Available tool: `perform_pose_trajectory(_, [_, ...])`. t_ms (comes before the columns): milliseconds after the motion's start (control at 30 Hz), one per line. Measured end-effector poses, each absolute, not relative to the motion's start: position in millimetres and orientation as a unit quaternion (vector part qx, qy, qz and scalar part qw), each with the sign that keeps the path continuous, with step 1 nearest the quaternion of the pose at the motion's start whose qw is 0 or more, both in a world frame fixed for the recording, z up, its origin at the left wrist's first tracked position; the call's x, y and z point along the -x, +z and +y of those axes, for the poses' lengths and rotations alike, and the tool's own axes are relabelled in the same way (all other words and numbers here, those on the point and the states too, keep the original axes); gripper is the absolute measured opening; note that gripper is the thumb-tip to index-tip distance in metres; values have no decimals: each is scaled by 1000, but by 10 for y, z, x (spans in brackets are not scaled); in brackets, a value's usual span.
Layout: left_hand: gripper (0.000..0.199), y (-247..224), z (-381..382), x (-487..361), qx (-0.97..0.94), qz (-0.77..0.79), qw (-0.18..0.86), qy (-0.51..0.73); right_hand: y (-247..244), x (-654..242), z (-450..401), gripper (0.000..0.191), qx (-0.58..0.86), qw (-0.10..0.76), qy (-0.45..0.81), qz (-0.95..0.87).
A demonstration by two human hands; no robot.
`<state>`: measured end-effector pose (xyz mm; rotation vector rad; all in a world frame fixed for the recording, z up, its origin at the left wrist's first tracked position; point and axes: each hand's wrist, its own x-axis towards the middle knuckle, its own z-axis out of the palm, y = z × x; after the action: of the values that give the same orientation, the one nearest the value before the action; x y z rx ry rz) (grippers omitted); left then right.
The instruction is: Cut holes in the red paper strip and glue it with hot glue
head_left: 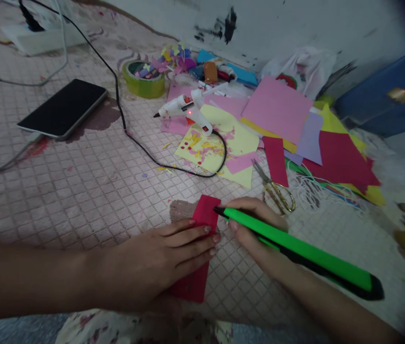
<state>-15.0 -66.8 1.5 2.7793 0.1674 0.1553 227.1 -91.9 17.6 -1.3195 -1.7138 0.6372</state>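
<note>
A red paper strip [202,212], seemingly folded or thick, lies slanted on the checked cloth in front of me. My left hand [177,248] lies flat across its middle, fingers stretched out, palm down. In my right hand [256,229] is a long green-and-black pen-like tool [295,243], gripped like a pen. Its dark tip meets or hovers just over the strip's upper right edge; I cannot tell if it touches. Whether the tool is a pen or a cutter does not show clearly. Scissors [276,188] with gold handles lie beyond my right hand.
A white glue gun [190,112] with a red light rests near paper scraps; its black cord [163,165] curves across the cloth. Coloured papers [277,107], white string [313,191] and a tape roll [143,81] lie farther back. A phone [64,107] is plugged in at left.
</note>
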Motion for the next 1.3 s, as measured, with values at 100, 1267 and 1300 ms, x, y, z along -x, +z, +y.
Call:
perform_pose_trajectory(100, [75, -2, -669, 151, -981, 54, 172, 72, 173, -2221, -949, 23, 518, 414, 247, -707])
perform_pose_trajectory(1267, [66, -14, -660, 150, -979, 51, 164, 112, 44, -2277, -943, 36, 490, 356, 267, -749])
perform_pose_trajectory(1300, [67, -9, -658, 149, -979, 51, 165, 112, 44, -2275, -939, 36, 489, 355, 271, -749])
